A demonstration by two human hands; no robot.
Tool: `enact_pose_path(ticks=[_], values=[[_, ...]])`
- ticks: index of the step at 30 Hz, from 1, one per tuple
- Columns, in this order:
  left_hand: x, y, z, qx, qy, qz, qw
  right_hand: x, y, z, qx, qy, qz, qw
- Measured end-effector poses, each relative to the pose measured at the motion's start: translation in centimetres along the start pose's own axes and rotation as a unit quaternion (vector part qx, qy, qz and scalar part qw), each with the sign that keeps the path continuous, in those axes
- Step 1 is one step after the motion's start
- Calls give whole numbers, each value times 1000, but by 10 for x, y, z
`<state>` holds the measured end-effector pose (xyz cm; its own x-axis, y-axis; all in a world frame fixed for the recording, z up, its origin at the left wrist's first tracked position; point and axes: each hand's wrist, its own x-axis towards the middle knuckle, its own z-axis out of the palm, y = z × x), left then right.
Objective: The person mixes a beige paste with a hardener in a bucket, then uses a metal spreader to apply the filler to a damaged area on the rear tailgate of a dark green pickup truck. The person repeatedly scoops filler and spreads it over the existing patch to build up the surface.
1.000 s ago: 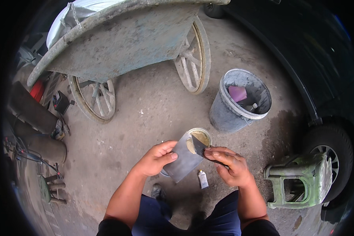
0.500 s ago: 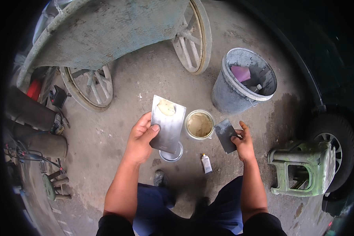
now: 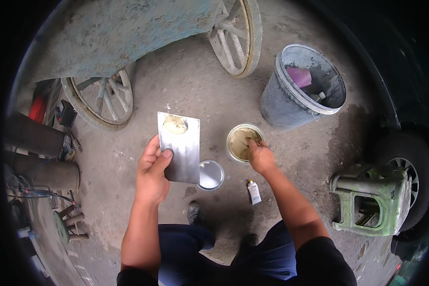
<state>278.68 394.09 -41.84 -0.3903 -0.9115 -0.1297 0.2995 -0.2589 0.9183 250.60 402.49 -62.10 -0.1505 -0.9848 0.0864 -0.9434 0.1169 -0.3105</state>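
My left hand point(image 3: 153, 169) is closed on the side of a flat grey metal plate point(image 3: 180, 155), thumb on top. A lump of cream-coloured putty point(image 3: 175, 125) sits near the plate's far end. My right hand point(image 3: 261, 156) reaches into the open round tin point(image 3: 230, 148), its fingers closed on the dark spreader, which is mostly hidden by the hand and the putty. Beige filler point(image 3: 238, 143) fills much of the tin. A round lid point(image 3: 211, 175) lies on the floor, partly behind the plate's edge. Nearer me lies a small white tube point(image 3: 254, 192) with a yellow cap.
A grey bucket point(image 3: 270, 97) holding a purple sheet and a bottle stands at the far right. A green-stained stool point(image 3: 344, 200) lies beside a car wheel point(image 3: 422, 176). Ahead is a cart with spoked wheels point(image 3: 102, 97). Dark cylinders point(image 3: 47, 174) and cables lie left.
My right hand has moved left and down into the tin with the dark spreader. My left hand has carried the plate a little to the left, uncovering more of the lid.
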Motion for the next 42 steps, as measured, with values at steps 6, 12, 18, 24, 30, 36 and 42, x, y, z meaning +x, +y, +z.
enact_pose_path(ticks=[6,12,18,24,30,36,42], values=[[-8,1,-17,10,25,-11,1000,37,2,49,-124,-127,-23,984],[-9,1,-28,24,32,-18,999,49,15,76,-122,-196,-36,972],[-8,1,-34,33,29,-16,999,48,31,80,-77,-212,-100,969],[-6,0,-36,38,27,-32,998,63,28,65,-89,-284,-147,943],[-6,-2,-37,42,22,-36,998,74,15,54,-191,-371,-204,886],[-10,-1,-39,36,29,-43,998,76,19,56,-189,-356,-263,877],[-12,0,-37,37,29,-33,998,82,19,60,-199,-368,-300,857]])
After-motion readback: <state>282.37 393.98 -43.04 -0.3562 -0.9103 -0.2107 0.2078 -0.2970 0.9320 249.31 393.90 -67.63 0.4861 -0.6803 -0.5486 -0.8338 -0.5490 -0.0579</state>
